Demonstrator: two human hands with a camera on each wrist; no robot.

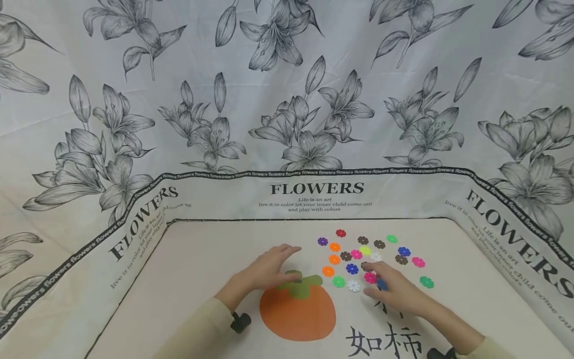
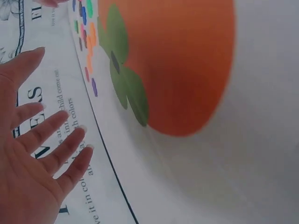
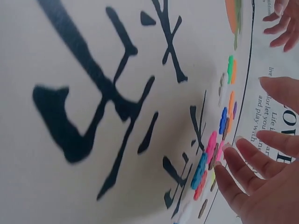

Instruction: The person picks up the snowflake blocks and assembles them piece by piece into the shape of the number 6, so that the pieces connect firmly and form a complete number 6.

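Observation:
Several small plastic snowflake discs in many colours lie loosely scattered on the printed cloth, right of centre in the head view. Among them are a blue disc (image 1: 352, 269), a white disc (image 1: 353, 285) and an orange disc (image 1: 329, 271). My right hand (image 1: 396, 290) hovers at the near right side of the group, fingers spread and holding nothing. It partly covers a pink disc (image 1: 369, 277) and a blue-teal disc (image 3: 199, 171). Left of the discs, my left hand (image 1: 268, 269) is over the printed persimmon's leaves, its fingers apart and nothing in them.
The cloth (image 1: 202, 279) bears a large orange persimmon print (image 1: 297, 314) and black brush characters (image 1: 385, 343). A raised fabric border (image 1: 314, 197) with printed words runs round the back and sides. Behind it hangs a flower-patterned curtain (image 1: 287, 99). Each wrist wears a dark camera (image 1: 240, 322).

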